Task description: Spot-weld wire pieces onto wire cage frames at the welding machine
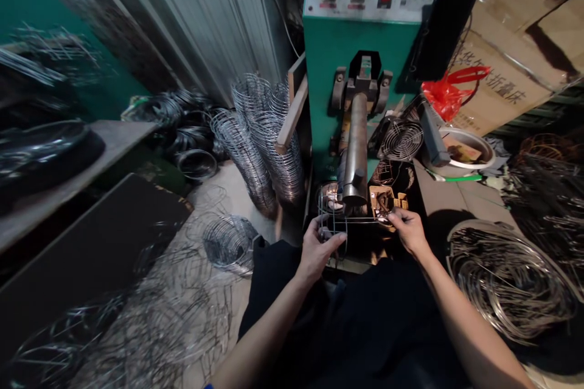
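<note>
In front of my lap, a small frame of bent metal wire (333,230) sits beneath the end of a thick metal cylinder arm (356,155). My left hand (319,246) is closed on the frame's left side, thumb and fingers pinching its wires. My right hand (409,231) is closed too, its fingertips at the right end of a thin straight wire (362,219) that runs across to the frame. Whether that wire is joined to the frame I cannot tell. The cylinder projects toward me from a green machine (326,48).
Tall stacks of wire rings (260,134) stand left of the machine, beside a wooden bar (292,112). A round container of bent wires (506,279) lies at right. Small yellow baskets (382,199) sit under the cylinder. Loose wires (173,310) cover the floor at left.
</note>
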`<state>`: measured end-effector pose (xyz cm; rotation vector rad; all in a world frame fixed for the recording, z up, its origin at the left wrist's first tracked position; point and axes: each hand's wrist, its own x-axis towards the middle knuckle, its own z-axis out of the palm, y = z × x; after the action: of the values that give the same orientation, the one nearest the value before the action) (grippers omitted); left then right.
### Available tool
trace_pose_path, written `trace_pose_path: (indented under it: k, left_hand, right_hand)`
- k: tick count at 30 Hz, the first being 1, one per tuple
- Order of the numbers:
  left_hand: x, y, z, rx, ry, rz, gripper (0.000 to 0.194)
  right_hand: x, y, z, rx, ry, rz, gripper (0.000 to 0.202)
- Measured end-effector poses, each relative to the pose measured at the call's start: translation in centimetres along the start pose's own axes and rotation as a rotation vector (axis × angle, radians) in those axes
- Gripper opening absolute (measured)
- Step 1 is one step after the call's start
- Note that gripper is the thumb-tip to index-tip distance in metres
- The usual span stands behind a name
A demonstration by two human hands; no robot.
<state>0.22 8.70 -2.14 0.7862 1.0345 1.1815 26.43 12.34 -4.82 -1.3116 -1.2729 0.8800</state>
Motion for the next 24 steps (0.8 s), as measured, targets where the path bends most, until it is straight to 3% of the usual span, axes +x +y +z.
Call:
trace_pose_path:
  k: [11, 16, 19, 22, 24]
  left_hand:
    - [0.9, 0.7, 0.1, 0.042, -0.005, 0.009, 0.072]
    - [0.0, 1.6, 0.0, 0.278, 0.035, 0.034, 0.074]
    - [-0.1, 1.6, 0.2, 0.431, 0.043, 0.049, 0.086]
    - [-0.2, 1.3, 0.8, 0.501, 0.053, 0.056, 0.086]
    - [-0.6, 1.3, 1.4, 0.534, 0.070, 0.068, 0.082]
  right_hand:
    - [0.6, -0.6, 0.0, -0.043, 0.034, 0.006, 0.059]
    - [-0.3, -1.8, 0.4, -0.174, 0.039, -0.026, 0.048]
    - [-1.1, -0.5, -3.4, -0.390, 0.030, -0.059, 0.035]
    - [-4.5, 1.9, -10.3, -0.779, 0.185, 0.252, 0.035]
    - [-7.8, 3.6, -14.7, -0.897, 0.280, 0.451, 0.029]
